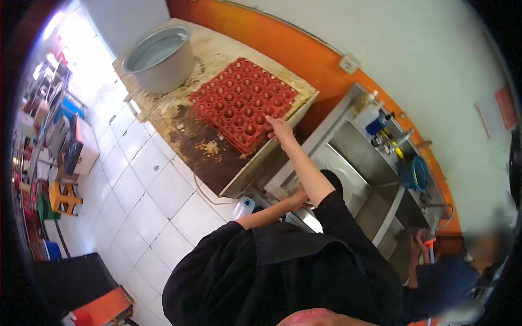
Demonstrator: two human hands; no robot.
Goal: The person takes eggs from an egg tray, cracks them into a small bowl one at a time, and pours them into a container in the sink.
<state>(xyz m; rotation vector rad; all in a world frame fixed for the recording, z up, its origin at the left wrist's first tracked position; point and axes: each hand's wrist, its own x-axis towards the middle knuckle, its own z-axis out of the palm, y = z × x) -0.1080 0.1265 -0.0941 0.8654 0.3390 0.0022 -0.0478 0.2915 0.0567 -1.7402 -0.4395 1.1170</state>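
A stack of red egg trays (244, 103) lies on the stained worktop (185, 127), its top cups showing small brownish spots. At the right edge of the stack, my right hand (278, 130) has its fingers apart, with fingertips on or just beside the rim. My left hand (298, 199) is lower down by the near edge of the sink (348, 163), partly covered by my right forearm. Its fingers are hidden. Close to it, beyond my forearm, is a dark round object (333, 180), mostly hidden.
A large metal pot (163, 65) stands at the worktop's far left. Bottles (368, 117) and a blue-green bucket (414, 174) line the sink's back ledge. Another person (446, 280) is at the sink's right end, hands over it. An orange stool (64, 198) stands on the tiled floor.
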